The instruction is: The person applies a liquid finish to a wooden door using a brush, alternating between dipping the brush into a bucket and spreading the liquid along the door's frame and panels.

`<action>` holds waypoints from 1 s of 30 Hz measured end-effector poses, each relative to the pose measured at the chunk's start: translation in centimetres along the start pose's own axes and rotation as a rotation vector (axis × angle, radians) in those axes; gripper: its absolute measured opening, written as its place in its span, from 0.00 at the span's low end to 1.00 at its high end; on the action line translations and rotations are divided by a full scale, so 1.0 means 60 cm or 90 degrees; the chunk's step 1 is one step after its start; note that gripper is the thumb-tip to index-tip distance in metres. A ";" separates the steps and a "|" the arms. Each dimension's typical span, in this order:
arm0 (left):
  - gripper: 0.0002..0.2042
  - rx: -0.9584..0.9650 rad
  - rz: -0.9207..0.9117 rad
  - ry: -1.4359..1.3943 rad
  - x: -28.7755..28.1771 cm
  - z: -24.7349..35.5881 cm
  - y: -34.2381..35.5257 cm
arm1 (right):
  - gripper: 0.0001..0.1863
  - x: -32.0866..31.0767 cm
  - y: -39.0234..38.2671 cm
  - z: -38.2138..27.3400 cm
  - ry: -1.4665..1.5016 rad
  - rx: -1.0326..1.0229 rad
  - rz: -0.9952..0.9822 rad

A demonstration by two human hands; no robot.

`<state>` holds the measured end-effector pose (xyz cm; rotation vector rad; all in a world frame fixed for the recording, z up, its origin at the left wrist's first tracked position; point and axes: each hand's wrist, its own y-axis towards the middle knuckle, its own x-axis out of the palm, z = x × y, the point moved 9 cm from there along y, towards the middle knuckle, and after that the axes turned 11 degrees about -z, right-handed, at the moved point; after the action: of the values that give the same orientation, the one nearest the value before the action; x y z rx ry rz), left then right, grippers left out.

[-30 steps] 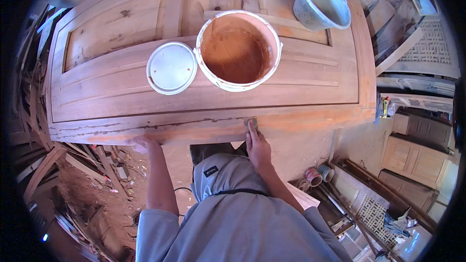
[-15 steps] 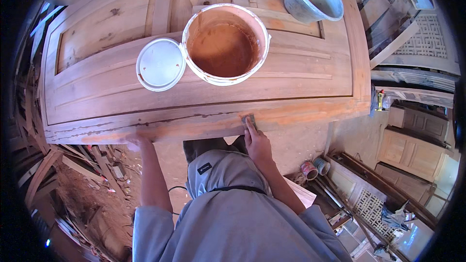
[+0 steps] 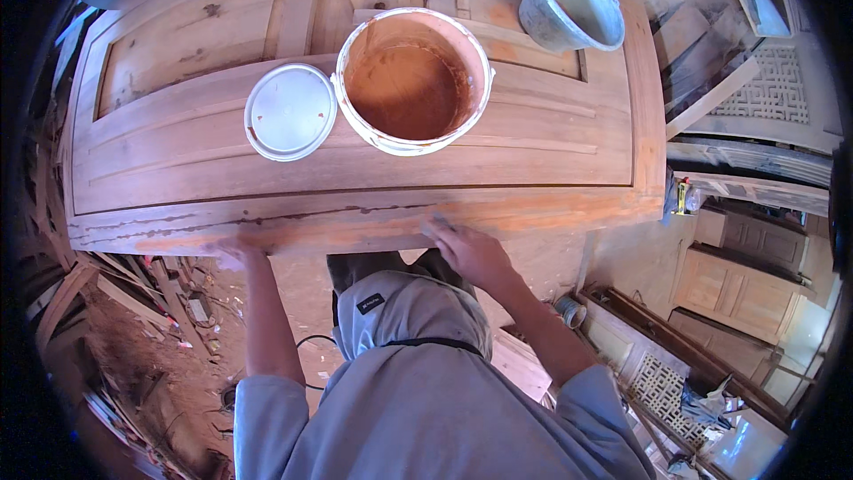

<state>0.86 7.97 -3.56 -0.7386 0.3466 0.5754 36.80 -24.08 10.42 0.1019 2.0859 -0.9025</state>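
A panelled wooden door [image 3: 498, 171] lies flat in front of me, its near rail streaked with orange-brown filler and dark crack lines. My right hand [image 3: 468, 252] is closed round a small flat scraper [image 3: 434, 223], mostly covered by the fingers and pressed to that rail. My left hand [image 3: 240, 253] rests at the rail's near edge, further left; blur and the edge obscure its fingers. On the door stands an open white bucket [image 3: 413, 147] with reddish-brown paste [image 3: 404, 89] inside. Its white lid [image 3: 290, 114] lies flat just left of it.
A grey bucket [image 3: 555, 22] stands at the door's far right corner. Wood offcuts [image 3: 169, 298] litter the ground at left. Door panels [image 3: 733, 289] and a lattice panel [image 3: 662, 396] lean or lie at right. A cable [image 3: 311, 340] runs beside my body.
My right hand has shifted slightly left with the scraper, and its wrist has turned. My left hand has stayed near the same edge. The whole view has shifted a little.
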 end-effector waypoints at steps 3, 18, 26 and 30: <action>0.49 -0.021 -0.004 -0.031 -0.001 0.025 -0.043 | 0.20 0.004 0.041 -0.019 -0.072 -0.041 -0.076; 0.49 -0.053 0.009 -0.069 0.001 -0.007 -0.036 | 0.18 -0.110 -0.014 0.174 -0.011 0.040 -0.011; 0.48 -0.034 -0.042 -0.091 0.020 -0.012 -0.012 | 0.15 0.116 -0.151 0.236 0.855 0.132 0.317; 0.48 -0.023 -0.105 -0.101 0.036 -0.022 0.012 | 0.17 0.209 -0.158 0.220 1.005 0.156 0.385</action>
<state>2.02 8.25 -5.92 -0.7431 0.1280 0.4820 34.07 -42.38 1.50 1.9917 2.8836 -0.6795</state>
